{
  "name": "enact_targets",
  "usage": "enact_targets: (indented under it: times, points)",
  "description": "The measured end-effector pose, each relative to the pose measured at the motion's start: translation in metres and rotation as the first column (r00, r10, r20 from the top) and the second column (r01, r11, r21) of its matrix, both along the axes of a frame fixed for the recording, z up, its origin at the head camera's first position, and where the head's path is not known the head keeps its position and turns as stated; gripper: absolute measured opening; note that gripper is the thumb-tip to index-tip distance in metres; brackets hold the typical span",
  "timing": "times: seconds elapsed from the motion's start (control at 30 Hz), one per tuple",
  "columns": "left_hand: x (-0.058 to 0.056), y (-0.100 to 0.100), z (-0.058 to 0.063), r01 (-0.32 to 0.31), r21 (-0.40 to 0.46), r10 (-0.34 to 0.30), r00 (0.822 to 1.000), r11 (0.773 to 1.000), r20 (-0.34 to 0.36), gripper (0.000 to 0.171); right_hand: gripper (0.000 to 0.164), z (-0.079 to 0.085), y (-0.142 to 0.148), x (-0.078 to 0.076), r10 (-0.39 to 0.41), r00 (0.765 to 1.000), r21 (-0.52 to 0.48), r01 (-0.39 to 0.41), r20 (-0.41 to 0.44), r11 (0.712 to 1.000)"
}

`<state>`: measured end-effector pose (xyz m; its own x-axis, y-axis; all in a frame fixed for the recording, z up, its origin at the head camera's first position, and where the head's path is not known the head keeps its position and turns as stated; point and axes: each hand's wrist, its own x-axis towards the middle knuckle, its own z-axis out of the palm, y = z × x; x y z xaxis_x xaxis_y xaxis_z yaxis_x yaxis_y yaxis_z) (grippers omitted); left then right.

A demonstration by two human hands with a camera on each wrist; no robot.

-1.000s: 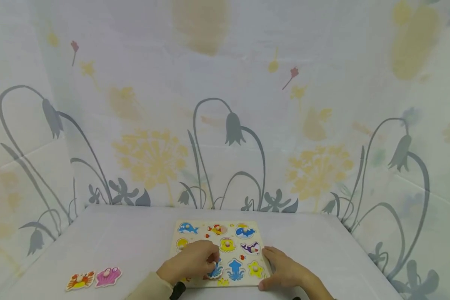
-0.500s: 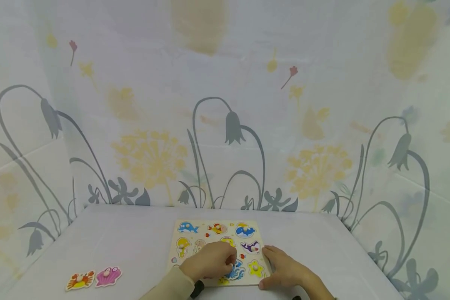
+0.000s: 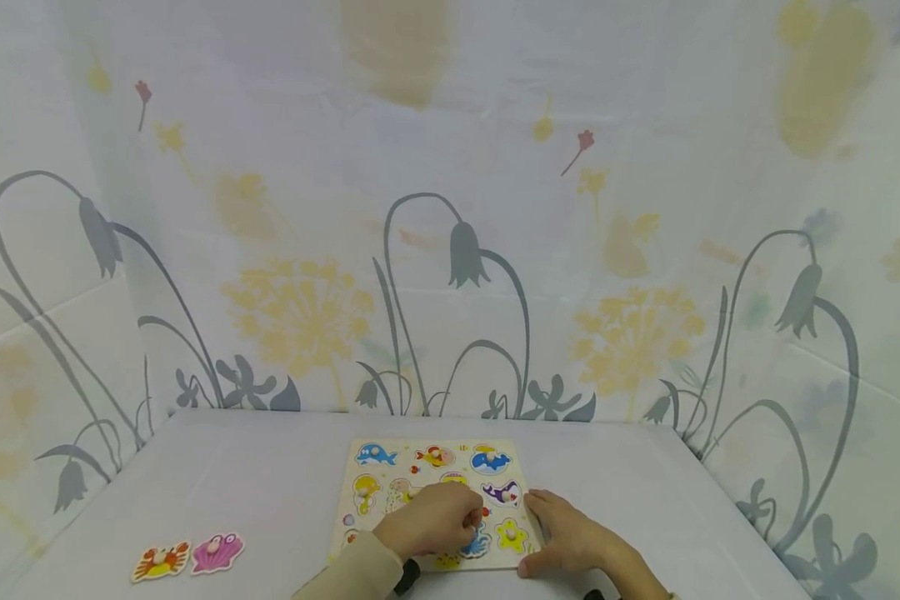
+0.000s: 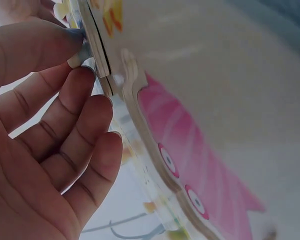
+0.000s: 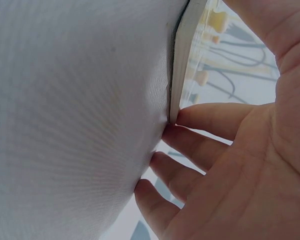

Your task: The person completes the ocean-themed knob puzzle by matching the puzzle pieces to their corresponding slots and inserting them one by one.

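My left hand (image 3: 442, 517) reaches over a wooden peg puzzle board (image 3: 513, 450) with sea animals. In the left wrist view, its thumb and forefinger pinch the knob (image 4: 79, 59) of a puzzle piece seen edge-on. Some of the piece, a blue squid (image 3: 478, 543), shows beside the hand in the head view. Whether it lies flush in its recess I cannot tell. My right hand (image 3: 570, 537) rests at the board's near right corner, thumb at the near edge, fingers along the right side. The right wrist view shows its outstretched fingertips touching board edge (image 5: 182, 75) and cloth.
A crab piece (image 3: 160, 562) and a pink shell piece (image 3: 217, 554) lie on the white-covered table (image 3: 270, 483) at the left. A pink shell picture (image 4: 185, 155) shows in a board recess. Knobbed pieces, including a yellow starfish (image 3: 511, 536), sit in the board. Patterned cloth (image 3: 315, 167) hangs behind.
My left hand has moved right across the board with the blue squid piece, to the squid's place in the near row. My right hand has stayed at the board's corner.
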<state>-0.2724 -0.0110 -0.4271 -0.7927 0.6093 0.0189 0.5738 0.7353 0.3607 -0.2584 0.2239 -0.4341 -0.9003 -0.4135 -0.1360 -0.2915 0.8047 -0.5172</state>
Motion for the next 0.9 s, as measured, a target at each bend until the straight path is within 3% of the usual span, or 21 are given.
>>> enact_targets:
  times: [0.37,0.9]
  points:
    - [0.001,0.002,0.000,-0.024,0.016,0.023,0.998,1.000,0.054,0.009,0.098,0.001,0.000,0.001,-0.013,1.000,-0.001,0.013,0.013,1.000]
    - [0.002,-0.009,-0.004,-0.021,0.002,0.021,1.000,1.000,0.020,0.010,0.099,0.000,0.000,-0.001,-0.022,0.999,-0.004,0.022,0.028,1.000]
